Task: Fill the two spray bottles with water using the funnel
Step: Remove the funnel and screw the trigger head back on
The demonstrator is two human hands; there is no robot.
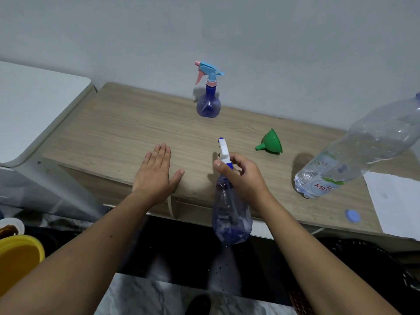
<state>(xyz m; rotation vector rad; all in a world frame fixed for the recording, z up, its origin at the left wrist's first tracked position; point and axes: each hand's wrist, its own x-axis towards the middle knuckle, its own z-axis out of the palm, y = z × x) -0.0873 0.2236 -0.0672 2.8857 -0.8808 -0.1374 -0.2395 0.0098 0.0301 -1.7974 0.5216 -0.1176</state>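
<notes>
The near spray bottle [230, 214] hangs in the air just in front of the table's front edge, gripped by the right hand [244, 176], whose fingers curl round its neck just below the white trigger head [223, 151]. Its long axis runs nearly upright, body down and nozzle up, leaning a little away from the person. It looks to hold little or no water, though the tinted plastic makes that hard to judge. The head is screwed on, so it likely has to come off before anything can be poured in.

The left hand [156, 172] lies flat and relaxed on the wooden table [118, 133], fingers straight, holding nothing, just to the left of the held bottle. Being free and close to the bottle, it is the hand best placed to steady the body while the right twists the head.

The green funnel [270, 143] lies on its side on the table, beyond and to the right of the right hand, spout pointing left. Nearer the right edge a big clear water bottle [354, 151] stands open, its blue cap [352, 216] lying on the table in front of it. The second spray bottle [208, 96], with a blue and pink head, stands upright at the back by the wall, well apart from both hands.
</notes>
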